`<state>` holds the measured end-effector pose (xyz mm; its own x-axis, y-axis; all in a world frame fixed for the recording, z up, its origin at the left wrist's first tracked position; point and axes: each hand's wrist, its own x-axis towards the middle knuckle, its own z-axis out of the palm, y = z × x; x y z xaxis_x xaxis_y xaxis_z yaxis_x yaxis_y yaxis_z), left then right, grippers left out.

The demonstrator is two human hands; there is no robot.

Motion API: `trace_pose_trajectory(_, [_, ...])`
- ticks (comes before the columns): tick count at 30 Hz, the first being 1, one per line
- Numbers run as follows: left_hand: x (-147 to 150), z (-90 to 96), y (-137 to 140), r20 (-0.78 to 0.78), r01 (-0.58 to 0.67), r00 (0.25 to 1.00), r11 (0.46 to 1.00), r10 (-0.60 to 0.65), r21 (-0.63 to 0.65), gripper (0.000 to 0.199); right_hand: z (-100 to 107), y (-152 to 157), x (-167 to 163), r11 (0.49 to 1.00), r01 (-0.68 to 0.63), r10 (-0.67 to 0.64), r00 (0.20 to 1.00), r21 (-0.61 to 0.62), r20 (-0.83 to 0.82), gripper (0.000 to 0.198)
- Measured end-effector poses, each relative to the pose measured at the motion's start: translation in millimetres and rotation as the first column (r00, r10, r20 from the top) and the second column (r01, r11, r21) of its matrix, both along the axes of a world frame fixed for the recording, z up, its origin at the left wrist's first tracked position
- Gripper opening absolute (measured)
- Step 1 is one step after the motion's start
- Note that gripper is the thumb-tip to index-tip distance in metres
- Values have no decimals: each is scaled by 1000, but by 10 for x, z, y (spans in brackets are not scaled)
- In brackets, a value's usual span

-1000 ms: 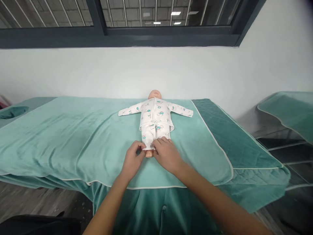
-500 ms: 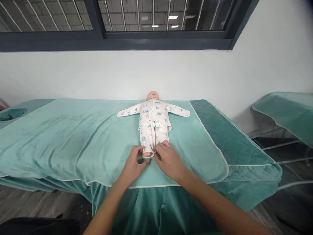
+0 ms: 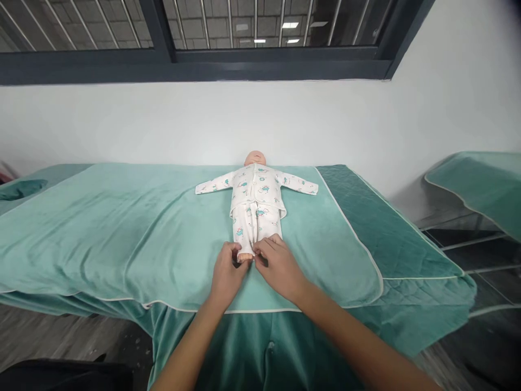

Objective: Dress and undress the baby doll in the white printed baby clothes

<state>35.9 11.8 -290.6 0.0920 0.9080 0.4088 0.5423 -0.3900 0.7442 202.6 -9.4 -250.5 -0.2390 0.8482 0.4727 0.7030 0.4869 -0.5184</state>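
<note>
A baby doll (image 3: 255,158) lies on its back with its arms spread out. It wears a white printed top (image 3: 255,184) and matching trousers (image 3: 245,225). My left hand (image 3: 228,271) is closed at the left side of the left-hand trouser cuff, thumb under the doll's foot (image 3: 245,257). From the other side, my right hand (image 3: 280,266) pinches the same cuff between thumb and fingers. The toes poke out of the cuff between both hands. My right hand covers the lower end of the other trouser leg.
Under the doll is a light green blanket (image 3: 163,244) on a bed with a darker green quilted cover (image 3: 366,217). Behind stand a white wall (image 3: 183,119) and a barred window (image 3: 260,60). At right, another green cover (image 3: 484,184) lies over a metal frame.
My left thumb has moved up and in toward the foot, closing the hand's gap at the cuff. Less of the toes shows below the hem. My right hand has barely moved.
</note>
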Motion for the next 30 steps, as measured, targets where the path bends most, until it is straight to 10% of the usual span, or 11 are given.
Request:
trace_pose_trajectory(7, [-67,-6,-90,-130,4,991,950,39,313,23,46,-54,93,995,-93,92,995,-21,-43,18])
trace_pose_trajectory(22, [75,17,-141,-166,-41,978,893,129,448,28,-334,-38,378,981,145,-161,979,-126,-126,24])
trace_pose_trajectory(30, [215,313,-1,-460,245,885,916,-77,317,36,-118,10,332,972,79,-160,913,-222,-375,4])
